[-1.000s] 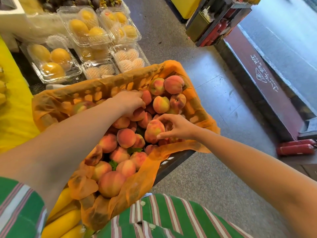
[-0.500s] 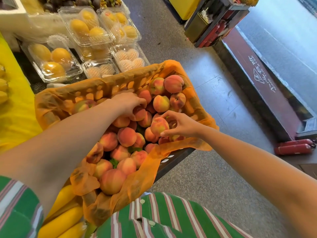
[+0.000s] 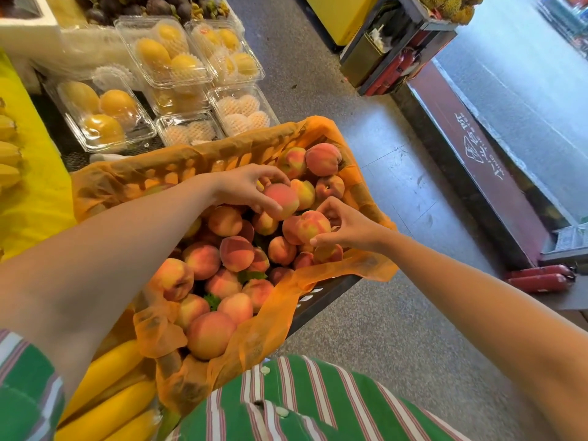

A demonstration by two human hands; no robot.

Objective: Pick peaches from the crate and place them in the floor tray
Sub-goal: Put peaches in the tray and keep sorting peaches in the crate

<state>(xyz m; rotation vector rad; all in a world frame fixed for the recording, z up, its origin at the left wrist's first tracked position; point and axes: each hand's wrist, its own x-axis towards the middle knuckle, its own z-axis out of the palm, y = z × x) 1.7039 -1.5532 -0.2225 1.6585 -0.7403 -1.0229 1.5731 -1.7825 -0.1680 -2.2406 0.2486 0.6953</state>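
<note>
A dark crate (image 3: 321, 300) lined with orange mesh (image 3: 178, 163) holds several pink-orange peaches. My left hand (image 3: 245, 186) grips one peach (image 3: 283, 200) near the crate's far end, lifted just above the pile. Close beside it, my right hand (image 3: 346, 227) pinches another peach (image 3: 310, 226) between thumb and fingers. More peaches, such as the large one (image 3: 210, 334) at the near end, lie loose in the crate. No floor tray is in view.
Clear plastic boxes of yellow fruit (image 3: 168, 55) stand behind the crate. Bananas (image 3: 108, 399) lie at the lower left. Grey speckled floor (image 3: 397, 329) stretches to the right, with a dark red threshold (image 3: 471, 160) and red cylinders (image 3: 537, 278) beyond.
My left hand has closed round a peach and raised it from the pile. My right hand has lifted its peach slightly and shifted it toward the far end.
</note>
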